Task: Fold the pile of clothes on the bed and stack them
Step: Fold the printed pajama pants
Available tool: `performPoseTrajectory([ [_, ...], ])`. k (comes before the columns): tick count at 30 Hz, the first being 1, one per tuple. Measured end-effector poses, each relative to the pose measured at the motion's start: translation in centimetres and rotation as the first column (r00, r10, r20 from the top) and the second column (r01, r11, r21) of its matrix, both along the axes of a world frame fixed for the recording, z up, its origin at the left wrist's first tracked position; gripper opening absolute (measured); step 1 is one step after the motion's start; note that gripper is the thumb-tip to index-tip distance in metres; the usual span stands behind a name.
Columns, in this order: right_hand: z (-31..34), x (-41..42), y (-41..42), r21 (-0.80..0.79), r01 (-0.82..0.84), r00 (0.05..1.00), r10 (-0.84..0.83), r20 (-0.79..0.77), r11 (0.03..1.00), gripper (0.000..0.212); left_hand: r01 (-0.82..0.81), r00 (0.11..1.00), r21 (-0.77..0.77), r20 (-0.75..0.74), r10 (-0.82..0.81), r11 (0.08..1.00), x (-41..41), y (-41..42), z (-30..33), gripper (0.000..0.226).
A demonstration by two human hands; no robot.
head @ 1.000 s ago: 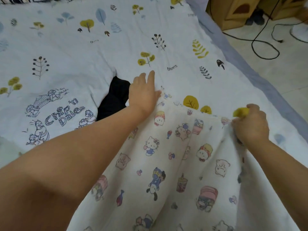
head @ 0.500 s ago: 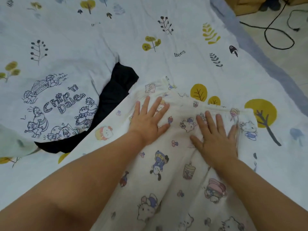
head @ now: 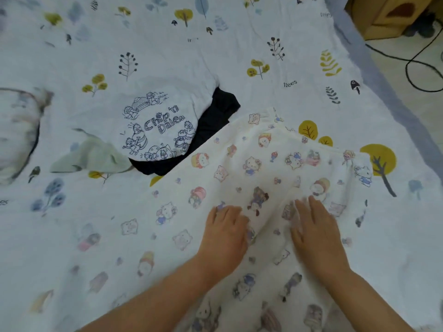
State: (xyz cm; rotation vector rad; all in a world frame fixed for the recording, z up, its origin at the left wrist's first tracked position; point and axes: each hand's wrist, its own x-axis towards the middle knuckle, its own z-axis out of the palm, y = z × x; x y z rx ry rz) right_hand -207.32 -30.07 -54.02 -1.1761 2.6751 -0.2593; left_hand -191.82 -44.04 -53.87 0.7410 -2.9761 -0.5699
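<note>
Both hands, the left hand [head: 225,233] and right hand [head: 316,236], press flat with fingers spread on the cartoon-print garment [head: 263,168] at lower centre, smoothing it. Folding looks barely begun: the white T-shirt [head: 155,130], black garment [head: 211,130] and green cloth [head: 93,156] at centre left lie unfolded, with no stack visible.

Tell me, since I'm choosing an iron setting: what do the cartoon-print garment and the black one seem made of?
The cartoon-print garment looks like thin, matte woven cotton, perhaps gauze: it wrinkles softly under both hands. The black garment looks like a matte knit, possibly cotton jersey; too dark to be sure.
</note>
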Motion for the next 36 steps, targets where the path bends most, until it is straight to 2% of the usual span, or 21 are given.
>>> performPoseTrajectory([
  [5, 0.0, 5.2, 3.1, 0.115, -0.048, 0.999, 0.049, -0.009, 0.992, 0.044, -0.055, 0.997, 0.009, 0.055, 0.054, 0.998, 7.0, 4.4, 0.3, 0.036],
  [8, 1.0, 7.5, 4.0, 0.156, 0.003, 0.999, -0.011, 0.052, 0.988, 0.049, -0.083, 0.994, 0.056, 0.081, 0.078, 0.995, 10.1, 6.3, 0.5, 0.038],
  [11, 2.1, 10.2, 4.8, 0.186, 0.026, 0.997, -0.040, 0.072, 0.982, 0.051, -0.133, 0.988, 0.090, 0.089, 0.125, 0.987, 13.0, 7.9, 0.8, 0.029],
  [14, 3.2, 11.8, 5.9, 0.209, 0.113, 0.986, -0.136, 0.099, 0.971, 0.052, -0.234, 0.958, 0.131, 0.199, 0.206, 0.963, 14.6, 9.2, 2.0, 0.038],
  [17, 3.3, 12.9, 7.4, 0.150, 0.268, 0.951, -0.286, 0.118, 0.952, 0.054, -0.299, 0.932, 0.251, 0.282, 0.226, 0.921, 16.3, 10.6, 1.7, 0.051],
  [19, 3.4, 13.5, 7.9, 0.105, 0.427, 0.866, -0.439, 0.240, 0.898, 0.052, -0.334, 0.926, 0.317, 0.288, 0.246, 0.888, 16.9, 10.9, 1.4, 0.052],
  [21, 3.5, 13.5, 8.1, 0.070, 0.519, 0.785, -0.508, 0.355, 0.852, 0.048, -0.349, 0.923, 0.342, 0.287, 0.257, 0.873, 17.2, 10.7, 1.3, 0.054],
  [23, 3.8, 13.3, 7.9, 0.048, 0.558, 0.741, -0.523, 0.420, 0.829, 0.046, -0.363, 0.919, 0.279, 0.265, 0.292, 0.889, 17.5, 10.1, 1.4, 0.053],
  [27, 4.3, 12.8, 7.3, 0.027, 0.710, 0.562, -0.589, 0.580, 0.703, 0.043, -0.444, 0.888, 0.160, 0.209, 0.410, 0.882, 17.9, 8.2, 1.6, 0.039],
  [28, 4.5, 12.8, 7.0, 0.007, 0.734, 0.528, -0.578, 0.623, 0.679, 0.040, -0.441, 0.891, 0.092, 0.164, 0.424, 0.893, 17.7, 7.8, 1.4, 0.033],
  [30, 5.1, 13.0, 5.9, -0.041, 0.755, 0.472, -0.498, 0.727, 0.655, 0.032, -0.434, 0.898, 0.037, -0.060, 0.435, 0.900, 17.1, 8.2, 1.0, 0.016],
  [31, 5.4, 13.2, 5.3, -0.064, 0.761, 0.440, -0.440, 0.783, 0.646, 0.030, -0.392, 0.902, 0.089, -0.156, 0.402, 0.916, 16.6, 9.0, 1.4, 0.013],
  [32, 5.7, 13.5, 4.5, -0.088, 0.762, 0.413, -0.377, 0.829, 0.642, 0.034, -0.324, 0.918, 0.204, -0.169, 0.359, 0.924, 15.7, 10.1, 2.3, 0.026],
  [33, 6.0, 13.9, 3.7, -0.109, 0.756, 0.391, -0.312, 0.866, 0.645, 0.038, -0.285, 0.928, 0.316, -0.147, 0.343, 0.905, 14.7, 11.5, 2.9, 0.041],
  [34, 6.3, 14.4, 2.8, -0.126, 0.740, 0.369, -0.242, 0.897, 0.661, 0.041, -0.274, 0.944, 0.408, -0.060, 0.325, 0.871, 13.6, 12.9, 3.5, 0.055],
  [36, 6.8, 15.2, 1.4, -0.113, 0.673, 0.300, -0.131, 0.945, 0.731, 0.042, -0.328, 0.944, 0.426, 0.108, 0.313, 0.843, 11.7, 14.8, 3.5, 0.070],
])
